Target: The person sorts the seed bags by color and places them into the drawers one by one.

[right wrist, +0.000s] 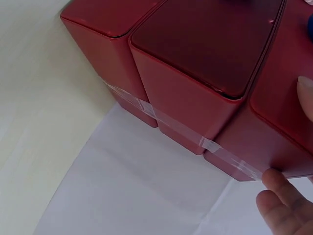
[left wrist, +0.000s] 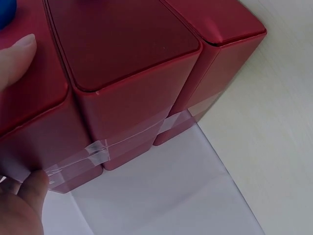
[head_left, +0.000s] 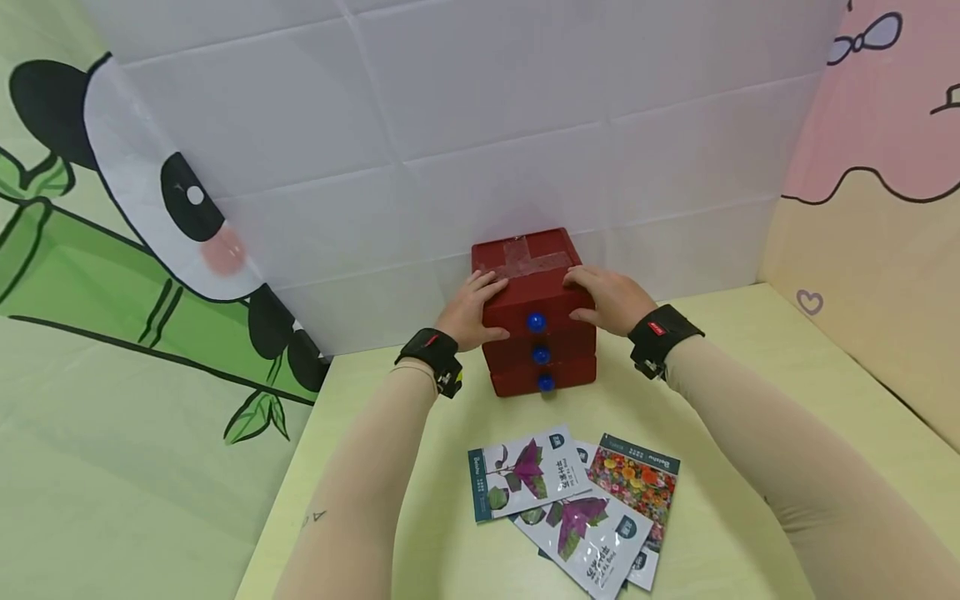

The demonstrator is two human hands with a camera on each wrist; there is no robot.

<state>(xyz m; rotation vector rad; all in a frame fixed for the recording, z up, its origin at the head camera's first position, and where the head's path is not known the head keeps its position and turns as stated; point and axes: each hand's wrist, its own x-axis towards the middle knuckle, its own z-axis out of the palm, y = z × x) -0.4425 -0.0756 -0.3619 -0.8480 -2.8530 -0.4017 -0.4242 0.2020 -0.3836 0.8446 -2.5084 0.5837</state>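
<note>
A red drawer box [head_left: 513,352] with three stacked drawers stands against the back wall, each drawer with a round blue knob [head_left: 536,322]. My left hand [head_left: 467,315] grips its upper left corner, thumb on the front and fingers along the side and top. On the opposite side, my right hand [head_left: 613,302] holds the upper right corner in much the same way. Clear tape [left wrist: 134,134] runs along the side of the box in the left wrist view. More tape [right wrist: 178,128] crosses the other side in the right wrist view, and the box's top is taped too.
In front of the box, several seed packets overlap on the pale table [head_left: 720,400]. Two show purple leaves, one packet [head_left: 528,475] lying partly over the other [head_left: 588,542]; a packet with colourful flowers [head_left: 637,483] lies to the right. A white sheet [head_left: 450,167] hangs behind.
</note>
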